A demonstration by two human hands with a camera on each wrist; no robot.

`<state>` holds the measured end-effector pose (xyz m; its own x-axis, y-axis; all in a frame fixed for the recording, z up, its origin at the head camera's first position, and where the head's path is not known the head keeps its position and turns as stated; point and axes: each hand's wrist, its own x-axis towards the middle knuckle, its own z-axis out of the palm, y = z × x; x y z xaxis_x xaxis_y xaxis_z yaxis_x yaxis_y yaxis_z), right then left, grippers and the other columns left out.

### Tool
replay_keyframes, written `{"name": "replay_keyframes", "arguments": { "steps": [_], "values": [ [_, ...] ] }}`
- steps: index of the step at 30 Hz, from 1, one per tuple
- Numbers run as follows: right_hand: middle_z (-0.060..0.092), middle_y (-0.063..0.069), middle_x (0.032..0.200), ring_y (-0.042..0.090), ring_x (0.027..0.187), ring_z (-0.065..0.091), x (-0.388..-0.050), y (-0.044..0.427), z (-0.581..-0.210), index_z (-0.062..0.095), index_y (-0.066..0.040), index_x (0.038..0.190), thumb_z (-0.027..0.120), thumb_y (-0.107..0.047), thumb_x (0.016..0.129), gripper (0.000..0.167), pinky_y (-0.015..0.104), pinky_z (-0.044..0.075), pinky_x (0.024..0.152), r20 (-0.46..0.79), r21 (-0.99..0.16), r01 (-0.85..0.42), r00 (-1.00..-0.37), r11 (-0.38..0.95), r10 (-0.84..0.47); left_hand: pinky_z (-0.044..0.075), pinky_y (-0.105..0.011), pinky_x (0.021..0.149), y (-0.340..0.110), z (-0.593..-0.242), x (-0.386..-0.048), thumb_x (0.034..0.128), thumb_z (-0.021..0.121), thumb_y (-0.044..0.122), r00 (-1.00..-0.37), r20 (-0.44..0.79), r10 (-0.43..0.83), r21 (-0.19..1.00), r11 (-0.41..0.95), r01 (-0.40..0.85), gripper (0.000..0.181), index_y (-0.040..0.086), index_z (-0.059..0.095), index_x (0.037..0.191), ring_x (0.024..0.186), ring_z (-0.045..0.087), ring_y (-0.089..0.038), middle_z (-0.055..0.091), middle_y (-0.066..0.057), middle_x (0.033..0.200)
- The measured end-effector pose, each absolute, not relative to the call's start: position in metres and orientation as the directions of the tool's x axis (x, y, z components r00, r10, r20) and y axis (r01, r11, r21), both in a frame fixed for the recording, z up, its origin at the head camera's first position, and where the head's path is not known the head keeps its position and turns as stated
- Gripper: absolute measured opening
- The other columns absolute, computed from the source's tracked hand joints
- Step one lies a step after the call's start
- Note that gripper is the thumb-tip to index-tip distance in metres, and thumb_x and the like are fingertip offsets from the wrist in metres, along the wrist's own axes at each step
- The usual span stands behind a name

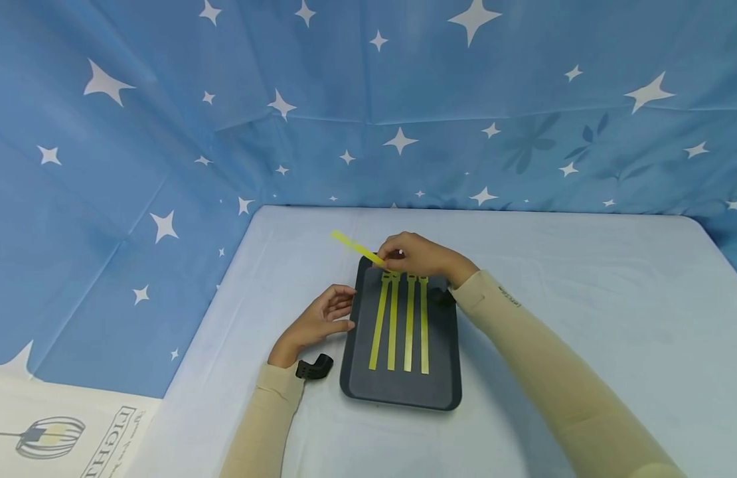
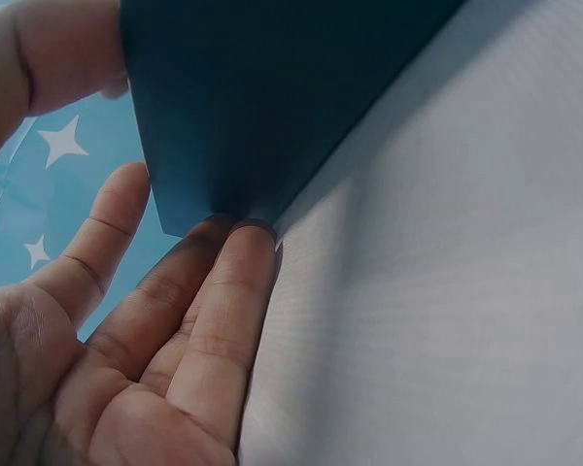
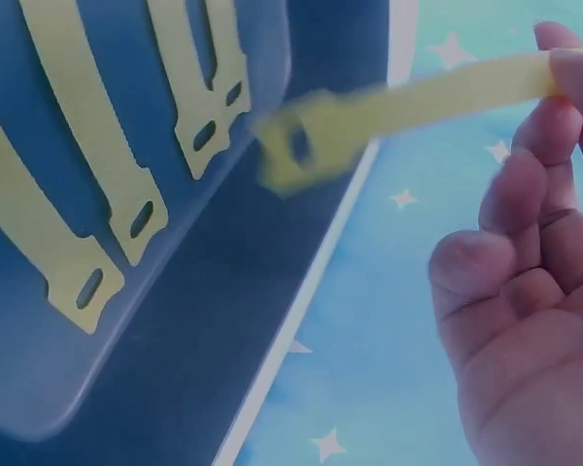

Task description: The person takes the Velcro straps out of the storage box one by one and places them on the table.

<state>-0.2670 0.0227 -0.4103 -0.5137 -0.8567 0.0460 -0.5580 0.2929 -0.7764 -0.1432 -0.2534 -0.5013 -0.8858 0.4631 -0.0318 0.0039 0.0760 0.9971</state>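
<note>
Between thumb and fingertips, my right hand (image 1: 424,254) pinches a yellow hook-and-loop cable strap (image 1: 355,246) above the tray's far end. In the right wrist view its slotted head is blurred and hangs over the tray's rim. Several more yellow straps (image 1: 409,325) lie side by side lengthwise in the dark grey tray (image 1: 404,395), slotted heads toward the far end. Beside the tray's left edge is my left hand (image 1: 319,317); the left wrist view shows its fingertips (image 2: 253,233) touching the tray's lower side.
A white cloth covers the table (image 1: 583,332) around the tray. Behind and left hangs a blue curtain (image 1: 344,86) with white stars. A printed cream fabric (image 1: 64,425) is at the lower left. A black wrist camera (image 1: 315,367) sits at the left wrist.
</note>
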Motion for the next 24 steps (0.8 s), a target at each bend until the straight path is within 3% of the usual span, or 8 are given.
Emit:
{"name": "replay_keyframes", "arguments": {
  "steps": [3,7,11,17,19,24],
  "values": [
    [0.071,0.02,0.107,0.02,0.085,0.059,-0.266,0.028,-0.408,0.078,0.004,0.109,0.065,0.0,0.107,0.014,0.04,0.053,0.079,0.062,-0.791,-0.543,-0.528,0.281,-0.847,0.039,-0.049,0.126,-0.253,-0.501,-0.144,0.0956,0.072,-0.003,-0.888,-0.03,0.46,0.997,0.072,0.004,0.067,-0.015,0.037,0.152,0.151,0.039,-0.054,0.039,-0.039,0.159],
    [0.068,0.014,0.098,0.021,0.082,0.06,-0.261,0.036,-0.407,0.079,0.005,0.109,0.065,-0.001,0.107,0.015,0.036,0.053,0.075,0.078,-0.814,-0.515,-0.557,0.27,-0.827,0.04,-0.046,0.126,-0.252,-0.502,-0.144,0.0948,0.072,-0.002,-0.889,-0.03,0.456,0.997,0.075,0.005,0.067,-0.015,0.038,0.151,0.151,0.039,-0.053,0.04,-0.038,0.159],
    [0.065,0.013,0.092,0.031,0.074,0.058,-0.254,0.045,-0.405,0.078,0.005,0.109,0.064,-0.002,0.108,0.015,0.036,0.052,0.069,0.082,-0.847,-0.467,-0.589,0.256,-0.804,0.041,-0.044,0.125,-0.252,-0.503,-0.144,0.0948,0.071,-0.003,-0.886,-0.026,0.463,0.997,0.078,0.011,0.067,-0.015,0.038,0.151,0.151,0.039,-0.054,0.039,-0.038,0.159],
    [0.074,0.016,0.096,0.03,0.082,0.07,-0.241,0.057,-0.404,0.075,0.008,0.118,0.064,-0.001,0.108,0.018,0.057,0.063,0.08,0.076,-0.897,-0.378,-0.646,0.231,-0.76,0.044,-0.036,0.122,-0.255,-0.505,-0.144,0.0943,0.072,-0.005,-0.887,-0.01,0.463,0.997,0.067,0.023,0.067,-0.016,0.037,0.151,0.15,0.039,-0.056,0.04,-0.039,0.158],
    [0.074,0.015,0.097,0.027,0.084,0.071,-0.238,0.061,-0.405,0.073,0.01,0.123,0.064,0.0,0.107,0.02,0.059,0.064,0.082,0.089,-0.911,-0.355,-0.666,0.211,-0.74,0.045,-0.035,0.121,-0.256,-0.505,-0.143,0.0939,0.072,-0.006,-0.887,-0.003,0.462,0.997,0.064,0.03,0.067,-0.016,0.037,0.151,0.15,0.038,-0.057,0.04,-0.04,0.158],
    [0.07,0.017,0.103,0.02,0.086,0.073,-0.23,0.072,-0.406,0.065,0.011,0.135,0.065,0.004,0.105,0.03,0.046,0.068,0.079,0.111,-0.95,-0.277,-0.728,0.142,-0.677,0.044,-0.036,0.122,-0.255,-0.505,-0.143,0.0946,0.072,-0.003,-0.886,-0.006,0.463,0.998,0.063,0.026,0.067,-0.015,0.038,0.151,0.15,0.039,-0.056,0.04,-0.039,0.158]
  ]
}}
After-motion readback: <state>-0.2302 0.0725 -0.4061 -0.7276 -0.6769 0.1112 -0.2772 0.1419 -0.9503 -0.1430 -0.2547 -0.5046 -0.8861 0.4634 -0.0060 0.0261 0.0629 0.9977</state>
